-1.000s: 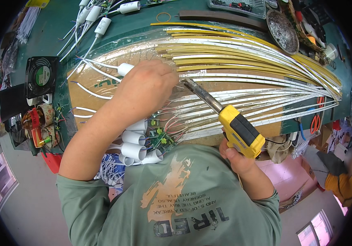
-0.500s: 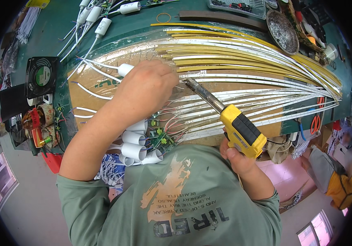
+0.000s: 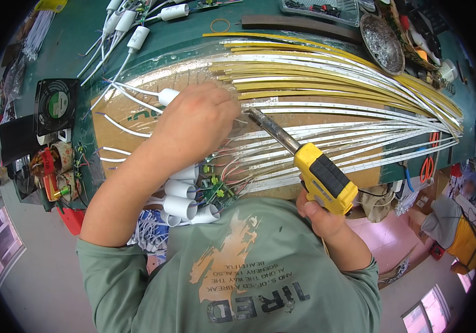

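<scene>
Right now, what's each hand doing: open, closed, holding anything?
Left hand: curled, knuckles up, pressed on the LED strips; whether it pinches anything cannot be told.
Right hand: closed on the yellow soldering iron.

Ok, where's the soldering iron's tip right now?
In the head view, the soldering iron, held in the right hand, points up-left; its tip sits mid-board beside the left hand, over the LED strips.

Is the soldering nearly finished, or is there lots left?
Hard to tell. Many white and yellow light strips already carry thin coloured wires. The right hand grips the yellow-handled soldering iron, tip by the left hand, which hides the joint. White plastic tubes lie loose.
</scene>
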A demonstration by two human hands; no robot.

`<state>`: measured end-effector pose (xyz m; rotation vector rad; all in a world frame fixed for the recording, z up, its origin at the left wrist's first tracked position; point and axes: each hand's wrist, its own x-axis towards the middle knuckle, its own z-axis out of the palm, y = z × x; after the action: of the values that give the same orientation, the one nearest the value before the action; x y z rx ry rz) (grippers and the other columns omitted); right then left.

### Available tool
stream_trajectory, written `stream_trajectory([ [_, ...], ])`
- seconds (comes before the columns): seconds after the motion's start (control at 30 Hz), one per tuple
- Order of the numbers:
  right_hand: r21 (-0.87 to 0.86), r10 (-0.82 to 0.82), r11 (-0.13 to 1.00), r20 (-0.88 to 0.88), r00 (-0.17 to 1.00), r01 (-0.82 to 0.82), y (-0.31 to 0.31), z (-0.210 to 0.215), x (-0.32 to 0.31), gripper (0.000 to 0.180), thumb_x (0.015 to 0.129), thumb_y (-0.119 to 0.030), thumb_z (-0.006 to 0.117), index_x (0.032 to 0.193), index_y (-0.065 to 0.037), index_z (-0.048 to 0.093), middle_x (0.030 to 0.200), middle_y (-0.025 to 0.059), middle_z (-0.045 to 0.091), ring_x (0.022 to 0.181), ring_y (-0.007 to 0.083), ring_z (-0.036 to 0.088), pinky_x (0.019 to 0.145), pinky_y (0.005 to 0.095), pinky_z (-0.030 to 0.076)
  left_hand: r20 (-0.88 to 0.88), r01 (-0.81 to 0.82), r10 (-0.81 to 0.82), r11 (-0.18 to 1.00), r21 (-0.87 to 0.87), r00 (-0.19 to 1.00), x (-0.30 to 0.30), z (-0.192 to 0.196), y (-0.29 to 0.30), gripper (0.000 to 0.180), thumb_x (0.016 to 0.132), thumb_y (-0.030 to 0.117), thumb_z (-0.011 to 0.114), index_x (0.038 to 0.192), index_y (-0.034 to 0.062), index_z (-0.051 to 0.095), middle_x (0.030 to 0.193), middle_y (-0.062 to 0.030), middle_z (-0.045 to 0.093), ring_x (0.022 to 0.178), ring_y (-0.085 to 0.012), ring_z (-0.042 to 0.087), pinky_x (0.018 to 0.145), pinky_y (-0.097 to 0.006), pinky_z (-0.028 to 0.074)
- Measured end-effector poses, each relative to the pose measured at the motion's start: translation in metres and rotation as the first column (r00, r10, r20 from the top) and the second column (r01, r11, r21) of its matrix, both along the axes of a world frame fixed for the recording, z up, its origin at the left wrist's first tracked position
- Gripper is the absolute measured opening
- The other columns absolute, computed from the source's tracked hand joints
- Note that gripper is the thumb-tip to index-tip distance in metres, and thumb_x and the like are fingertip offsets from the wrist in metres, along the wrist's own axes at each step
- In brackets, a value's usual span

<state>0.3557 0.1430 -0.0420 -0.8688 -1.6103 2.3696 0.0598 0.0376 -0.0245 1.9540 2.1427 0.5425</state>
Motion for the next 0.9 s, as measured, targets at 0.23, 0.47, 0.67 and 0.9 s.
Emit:
stream_trajectory([
  [0.23,0.031,0.0,1.0,0.023,1.0,-0.001,-0.0015,-0.0014,0.0001,0.018,0.08,-0.004,0.069,0.096,-0.003,0.061,0.079,0.0022,0.061,0.07,0.0121,0.057,0.063,0.0275,0.046,0.002,-0.012,0.012,1.0,-0.005,1.0,0.0007,-0.0006,0.0001,0.015,0.072,0.006,0.065,0.087,0.006,0.066,0.088,-0.0082,0.064,0.089,-0.0274,0.061,0.081,-0.039,0.048],
  [0.47,0.182,0.089,0.98,-0.015,0.996,-0.085,-0.0013,-0.0078,0.0013,0.056,0.085,-0.021,0.065,0.13,0.005,0.043,0.079,0.0083,0.054,0.058,0.014,0.049,0.051,0.027,0.042,0.031,-0.043,0.044,0.999,-0.019,0.999,0.0013,0.0014,0.0011,0.015,0.072,0.007,0.065,0.087,0.0056,0.065,0.098,-0.0095,0.063,0.096,-0.0283,0.06,0.086,-0.039,0.047],
  [0.67,0.18,0.083,0.98,0.001,0.997,-0.082,-0.0022,-0.0082,0.0018,0.057,0.085,-0.021,0.066,0.13,0.004,0.043,0.072,0.0062,0.053,0.057,0.0133,0.049,0.052,0.0262,0.041,0.08,-0.08,0.075,0.995,0.061,0.994,0.0009,-0.0018,0.0025,0.012,0.074,0.008,0.061,0.085,0.0035,0.063,0.091,-0.01,0.058,0.094,-0.0297,0.056,0.083,-0.041,0.044],
  [0.9,0.212,0.106,0.972,0.012,0.994,-0.106,-0.0014,-0.0095,0.0032,0.058,0.087,-0.026,0.067,0.13,0.003,0.042,0.072,0.0058,0.053,0.057,0.0131,0.048,0.052,0.0265,0.041,0.098,-0.141,0.145,0.989,-0.042,0.985,0.0029,0.0005,0.0058,0.012,0.073,0.008,0.063,0.084,0.0053,0.061,0.098,-0.0111,0.061,0.097,-0.0317,0.058,0.088,-0.041,0.045],
])
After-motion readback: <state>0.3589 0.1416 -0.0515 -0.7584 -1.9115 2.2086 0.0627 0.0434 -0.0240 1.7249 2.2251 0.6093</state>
